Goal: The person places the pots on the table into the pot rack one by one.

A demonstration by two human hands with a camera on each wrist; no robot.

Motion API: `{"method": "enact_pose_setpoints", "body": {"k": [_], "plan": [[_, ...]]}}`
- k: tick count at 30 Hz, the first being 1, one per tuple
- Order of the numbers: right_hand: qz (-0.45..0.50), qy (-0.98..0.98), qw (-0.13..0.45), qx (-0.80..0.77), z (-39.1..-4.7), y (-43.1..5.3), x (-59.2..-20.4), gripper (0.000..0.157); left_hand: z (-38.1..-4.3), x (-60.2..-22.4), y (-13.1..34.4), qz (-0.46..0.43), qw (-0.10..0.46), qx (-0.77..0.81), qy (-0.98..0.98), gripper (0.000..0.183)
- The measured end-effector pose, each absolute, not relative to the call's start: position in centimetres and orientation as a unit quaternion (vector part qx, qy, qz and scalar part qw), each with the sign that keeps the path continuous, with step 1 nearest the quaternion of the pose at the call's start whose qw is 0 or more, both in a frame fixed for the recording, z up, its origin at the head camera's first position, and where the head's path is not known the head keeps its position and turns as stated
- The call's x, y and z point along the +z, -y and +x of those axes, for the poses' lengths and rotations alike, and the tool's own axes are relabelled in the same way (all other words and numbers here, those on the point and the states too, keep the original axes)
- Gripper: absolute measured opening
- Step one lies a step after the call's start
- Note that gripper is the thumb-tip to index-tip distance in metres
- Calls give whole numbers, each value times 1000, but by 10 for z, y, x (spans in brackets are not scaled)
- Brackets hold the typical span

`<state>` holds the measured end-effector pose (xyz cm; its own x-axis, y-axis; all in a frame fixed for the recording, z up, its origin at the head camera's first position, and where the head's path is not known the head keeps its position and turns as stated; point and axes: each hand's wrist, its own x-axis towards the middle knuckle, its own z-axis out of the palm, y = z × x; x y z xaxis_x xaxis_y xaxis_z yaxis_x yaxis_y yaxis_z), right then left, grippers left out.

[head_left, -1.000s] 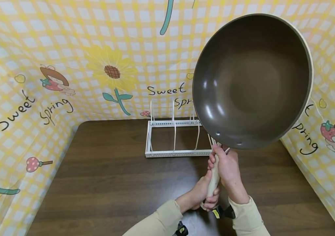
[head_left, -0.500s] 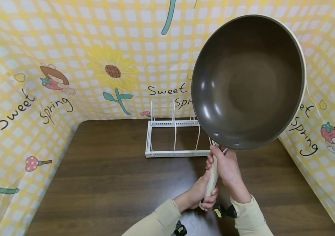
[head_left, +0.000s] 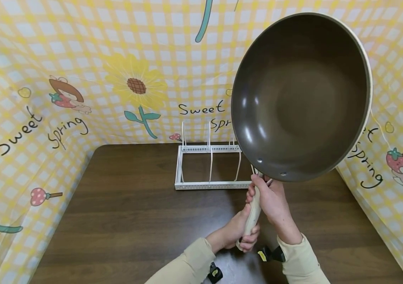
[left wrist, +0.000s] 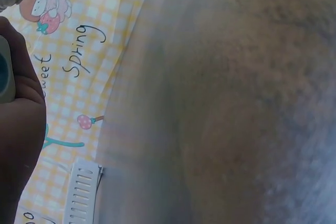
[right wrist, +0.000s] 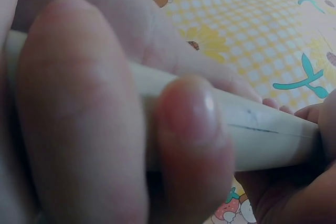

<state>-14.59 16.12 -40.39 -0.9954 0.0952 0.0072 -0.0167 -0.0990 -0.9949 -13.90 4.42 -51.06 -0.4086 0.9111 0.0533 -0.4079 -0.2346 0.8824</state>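
A deep wok (head_left: 302,98) with a dark brown inside and pale rim is held up at the right in the head view, its inside facing me. Its cream handle (head_left: 253,216) slants down toward the front. My right hand (head_left: 272,200) grips the handle close to the bowl, thumb along the top. Nearer the handle's end, my left hand (head_left: 237,229) wraps round it. Curled fingers (right wrist: 191,111) across the handle fill much of the right wrist view. In the left wrist view a large blurred surface covers most of the picture.
A white wire rack (head_left: 212,185) with upright dividers stands at the back of the dark wood table (head_left: 127,221); the wok and right hand hide its right end. Yellow checked cloth (head_left: 81,47) surrounds the table at the back and sides. Dark wrist devices (head_left: 215,273) show by both sleeves.
The handle's lower end and my left hand have shifted slightly left. The wok's far side has moved a little left too. Both hands keep their grip throughout.
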Motion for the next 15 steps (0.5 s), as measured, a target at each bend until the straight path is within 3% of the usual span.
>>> {"method": "enact_pose_setpoints", "body": {"k": [15], "plan": [[-39,707,23,705,-142,-158,-400,34,-143,-513,-37,325,483,707,-401,70]]}}
